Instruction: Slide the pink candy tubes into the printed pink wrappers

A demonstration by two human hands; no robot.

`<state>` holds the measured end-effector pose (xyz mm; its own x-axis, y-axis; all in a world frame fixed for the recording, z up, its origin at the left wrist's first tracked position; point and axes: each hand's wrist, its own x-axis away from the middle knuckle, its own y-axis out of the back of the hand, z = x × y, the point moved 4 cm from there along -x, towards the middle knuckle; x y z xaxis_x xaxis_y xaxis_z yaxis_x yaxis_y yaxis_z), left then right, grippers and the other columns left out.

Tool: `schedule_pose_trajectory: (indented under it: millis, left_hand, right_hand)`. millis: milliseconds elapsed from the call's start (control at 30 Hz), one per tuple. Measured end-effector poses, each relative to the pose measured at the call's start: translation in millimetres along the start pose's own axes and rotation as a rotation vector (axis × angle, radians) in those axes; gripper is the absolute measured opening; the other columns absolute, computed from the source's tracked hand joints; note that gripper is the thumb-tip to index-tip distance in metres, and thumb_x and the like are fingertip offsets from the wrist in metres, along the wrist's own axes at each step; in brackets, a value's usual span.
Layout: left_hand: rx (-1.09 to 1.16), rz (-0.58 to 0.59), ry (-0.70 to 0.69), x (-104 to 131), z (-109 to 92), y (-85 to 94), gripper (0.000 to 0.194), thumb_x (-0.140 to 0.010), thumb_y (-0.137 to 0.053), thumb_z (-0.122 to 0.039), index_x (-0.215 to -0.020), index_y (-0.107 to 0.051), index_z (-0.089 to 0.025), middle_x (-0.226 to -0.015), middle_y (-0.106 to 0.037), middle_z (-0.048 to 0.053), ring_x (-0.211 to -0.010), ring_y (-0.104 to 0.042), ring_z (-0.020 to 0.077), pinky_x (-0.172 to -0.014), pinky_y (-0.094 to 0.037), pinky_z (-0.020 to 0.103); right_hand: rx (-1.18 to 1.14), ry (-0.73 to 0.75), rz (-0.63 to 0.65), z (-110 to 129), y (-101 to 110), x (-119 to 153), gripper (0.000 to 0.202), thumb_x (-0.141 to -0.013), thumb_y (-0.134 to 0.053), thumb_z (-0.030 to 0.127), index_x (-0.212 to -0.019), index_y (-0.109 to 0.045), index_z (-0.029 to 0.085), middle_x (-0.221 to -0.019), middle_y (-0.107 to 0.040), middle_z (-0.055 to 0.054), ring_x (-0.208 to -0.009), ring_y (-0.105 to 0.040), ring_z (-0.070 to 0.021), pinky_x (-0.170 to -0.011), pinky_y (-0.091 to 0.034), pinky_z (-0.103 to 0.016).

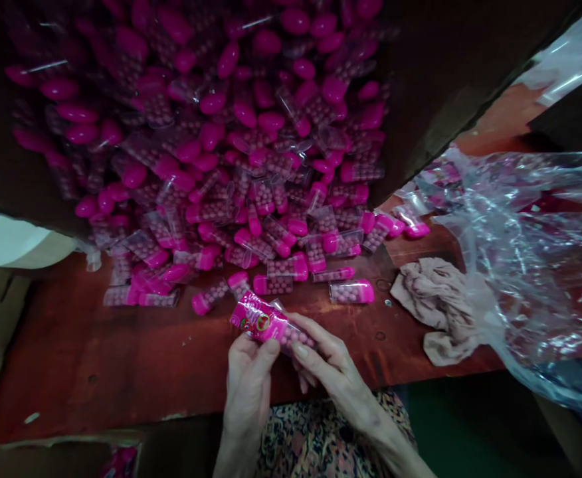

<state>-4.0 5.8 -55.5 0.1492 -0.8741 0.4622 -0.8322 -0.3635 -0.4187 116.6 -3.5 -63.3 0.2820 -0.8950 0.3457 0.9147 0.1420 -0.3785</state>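
Observation:
Between my two hands is a small clear candy container [298, 337] filled with round pink candies, held above the table's front edge. A shiny pink printed sleeve [260, 317] covers its left end. My left hand [251, 372] pinches the sleeve with thumb and fingers. Around the clear right end close the fingers of my right hand [328, 358]. Just beyond my hands lie several loose containers with pink caps, one of them a candy container [351, 291] on its side. Whether a cap sits under the sleeve is hidden.
A tipped cardboard box [420, 86] spills a large heap of pink-capped containers [251, 186] onto the red-brown table [136, 358]. A crumpled cloth [435, 305] and clear plastic bags [545, 285] lie at right. At left stands a pale bowl [22, 242]; an open box [56, 458] is below.

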Motion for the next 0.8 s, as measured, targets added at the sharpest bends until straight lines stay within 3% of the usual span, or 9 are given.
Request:
schedule_pose_trajectory:
  millis: [267,500,700,800]
  left_hand:
    - [-0.006,0.015,0.078,1.5,-3.9,-7.9,0.017,-0.063,-0.076,-0.026,-0.075,-0.072,-0.015,-0.075,-0.072,0.007,-0.074,-0.066,0.0188,-0.080,-0.050,0.033]
    - [0.042,0.107,0.174,5.1,1.0,-7.9,0.019,-0.064,-0.074,-0.022,-0.081,-0.072,-0.014,-0.084,-0.073,0.010,-0.082,-0.066,0.0227,-0.081,-0.050,0.036]
    - [0.148,0.108,0.145,0.3,-3.5,-5.6,0.022,-0.070,-0.070,-0.030,-0.087,-0.071,-0.015,-0.088,-0.072,0.011,-0.083,-0.066,0.0218,-0.078,-0.052,0.035]
    - [0.128,0.060,0.129,1.3,-2.8,-8.4,0.016,-0.069,-0.071,-0.027,-0.080,-0.071,-0.015,-0.083,-0.073,0.009,-0.080,-0.066,0.0209,-0.078,-0.052,0.034]
  right_hand:
    - [0.202,0.025,-0.058,9.9,-10.2,8.8,0.024,-0.090,-0.045,0.041,-0.102,-0.051,0.020,-0.065,-0.045,0.005,-0.050,-0.042,-0.0077,-0.046,-0.038,-0.019]
    - [0.459,0.173,-0.227,29.1,-22.0,17.4,0.018,-0.091,-0.043,0.033,-0.100,-0.054,0.021,-0.079,-0.059,-0.001,-0.071,-0.057,-0.0143,-0.068,-0.047,-0.023]
    - [0.533,0.184,-0.227,33.1,-24.1,13.6,0.018,-0.091,-0.043,0.032,-0.103,-0.053,0.023,-0.083,-0.064,-0.001,-0.072,-0.058,-0.0149,-0.068,-0.047,-0.024]
    - [0.528,0.189,-0.226,28.9,-23.9,12.7,0.017,-0.091,-0.043,0.032,-0.100,-0.054,0.022,-0.082,-0.064,-0.001,-0.071,-0.059,-0.0150,-0.066,-0.047,-0.023]
